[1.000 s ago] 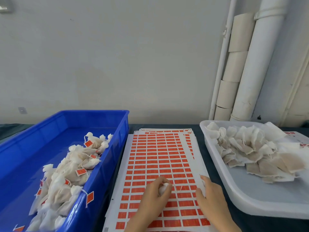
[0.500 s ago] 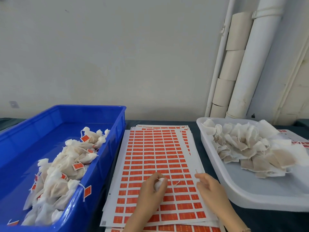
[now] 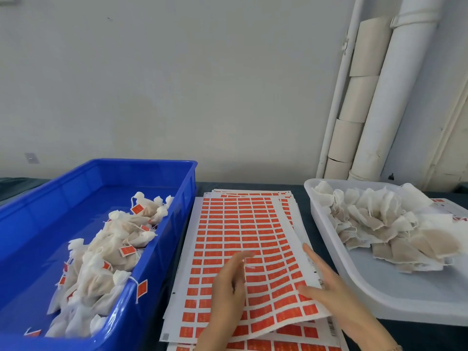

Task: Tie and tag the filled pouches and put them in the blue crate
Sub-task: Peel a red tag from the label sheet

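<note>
As the right hand (image 3: 329,290) pinches the top label sheet (image 3: 253,224), left hand (image 3: 229,287) flat-fingered beside it, a tug could crease it

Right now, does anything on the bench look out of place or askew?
Two things. One red tag dangles outside the blue crate, over its near rim. The label sheet stack lies fanned, edges uneven, and the right hand pinches the top label sheet, bowing its right edge upward.
</note>
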Demonstrator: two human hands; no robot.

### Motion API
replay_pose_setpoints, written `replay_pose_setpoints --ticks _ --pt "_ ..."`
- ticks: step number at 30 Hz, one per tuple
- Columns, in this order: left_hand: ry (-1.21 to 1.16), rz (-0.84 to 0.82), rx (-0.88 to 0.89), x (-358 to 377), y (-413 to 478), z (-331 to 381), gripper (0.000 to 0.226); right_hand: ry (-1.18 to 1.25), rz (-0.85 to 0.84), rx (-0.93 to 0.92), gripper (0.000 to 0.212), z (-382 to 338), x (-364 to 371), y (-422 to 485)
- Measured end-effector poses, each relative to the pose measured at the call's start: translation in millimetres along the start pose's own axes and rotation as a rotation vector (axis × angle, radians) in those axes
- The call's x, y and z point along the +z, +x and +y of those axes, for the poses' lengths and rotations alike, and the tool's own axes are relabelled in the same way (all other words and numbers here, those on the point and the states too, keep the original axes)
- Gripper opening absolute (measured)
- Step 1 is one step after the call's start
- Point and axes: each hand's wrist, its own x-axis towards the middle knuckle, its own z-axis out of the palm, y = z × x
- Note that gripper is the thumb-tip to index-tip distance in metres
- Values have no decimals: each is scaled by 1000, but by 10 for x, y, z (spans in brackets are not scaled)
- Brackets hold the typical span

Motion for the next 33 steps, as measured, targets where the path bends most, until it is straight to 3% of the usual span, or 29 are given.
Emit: replay_pose_setpoints --ticks 4,6,10,12,16,18,24,29,33 --pt "93 -21 141 105 -24 69 27 39 250 -133 57 81 146 129" --pt "152 -81 215 169 -9 130 16 30 296 -176 53 73 237 187" --pt "466 -287 265 242 50 121 56 61 316 -178 51 70 276 253" --pt "516 -321 255 249 54 71 66 128 301 -125 51 106 211 274" --pt "404 -237 245 218 71 -12 61 348 153 4 63 202 31 302" --pt "342 -193 255 205 87 -49 55 298 86 11 59 215 15 283" --pt "206 -146 233 206 80 -103 54 182 92 -4 57 254 -1 324" --pt "142 -99 299 191 38 -61 39 257 20 33 48 312 -16 335" --pt "100 -57 307 183 15 -14 36 344 -18 25 25 309 3 343"
